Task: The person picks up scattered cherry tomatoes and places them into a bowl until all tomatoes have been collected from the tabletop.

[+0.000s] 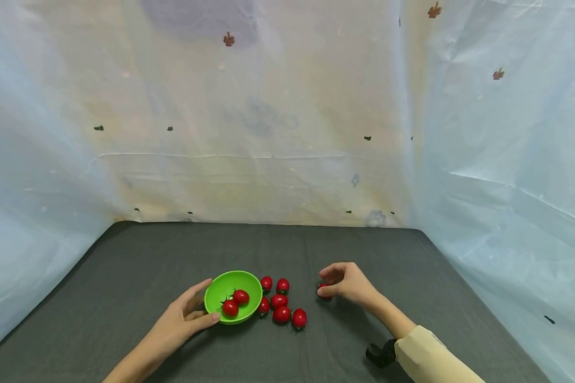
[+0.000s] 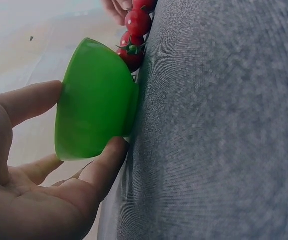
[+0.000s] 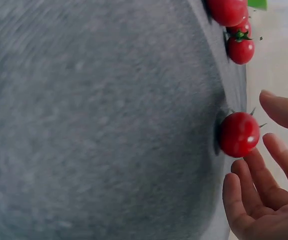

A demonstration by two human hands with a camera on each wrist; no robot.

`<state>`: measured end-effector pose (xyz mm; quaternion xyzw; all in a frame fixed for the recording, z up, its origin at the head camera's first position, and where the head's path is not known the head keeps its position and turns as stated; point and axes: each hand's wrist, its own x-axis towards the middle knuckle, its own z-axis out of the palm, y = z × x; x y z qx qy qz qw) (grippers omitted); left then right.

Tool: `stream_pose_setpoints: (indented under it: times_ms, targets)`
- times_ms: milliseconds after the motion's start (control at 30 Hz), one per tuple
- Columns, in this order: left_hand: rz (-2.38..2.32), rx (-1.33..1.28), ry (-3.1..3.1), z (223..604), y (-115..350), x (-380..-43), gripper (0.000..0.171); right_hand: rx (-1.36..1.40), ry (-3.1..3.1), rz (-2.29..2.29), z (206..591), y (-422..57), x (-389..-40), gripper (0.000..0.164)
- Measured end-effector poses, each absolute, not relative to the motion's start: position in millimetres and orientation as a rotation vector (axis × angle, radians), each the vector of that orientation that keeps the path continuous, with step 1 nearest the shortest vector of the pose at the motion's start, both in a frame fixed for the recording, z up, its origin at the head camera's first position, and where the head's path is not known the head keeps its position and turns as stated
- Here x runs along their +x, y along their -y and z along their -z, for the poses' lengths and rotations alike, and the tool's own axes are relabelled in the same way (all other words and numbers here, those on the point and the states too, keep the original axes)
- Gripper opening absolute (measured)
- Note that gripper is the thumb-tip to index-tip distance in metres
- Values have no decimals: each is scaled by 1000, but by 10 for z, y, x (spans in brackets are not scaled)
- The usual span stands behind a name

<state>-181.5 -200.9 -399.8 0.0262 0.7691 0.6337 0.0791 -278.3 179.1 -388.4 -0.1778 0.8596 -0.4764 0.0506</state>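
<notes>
My left hand (image 1: 182,316) holds a green bowl (image 1: 224,284) at its left side, thumb low near the front and fingers spread toward the back. Inside lie two cherry tomatoes (image 1: 230,308) with green stems. In the left wrist view, fingertips touch the outer wall of the bowl (image 2: 91,100). To the right, my right hand (image 1: 352,285) hovers round a single cherry tomato (image 1: 324,295). The right wrist view has this cherry tomato (image 3: 239,134) resting on the cloth, with thumb and fingers spread apart beside it.
Several more cherry tomatoes (image 1: 281,315) lie in a loose cluster just right of the bowl. Dark grey cloth (image 1: 182,255) covers the table. Pale plastic sheeting (image 1: 268,175) hangs behind and at both sides. A black strap-like device (image 1: 382,354) sits at the right wrist.
</notes>
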Motion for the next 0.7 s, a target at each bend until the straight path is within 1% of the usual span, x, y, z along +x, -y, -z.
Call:
stream_pose_setpoints:
  times_ms: [200,700]
  targets:
    - [-1882,39,-2323,4010,2001,-1808,81,-568,-2593,1426,3949,-1794,-2801,44]
    - [-1864,80,-2332,3997,2009,-1806,81,-593,-2556,1417,4006,-1791,-2813,41]
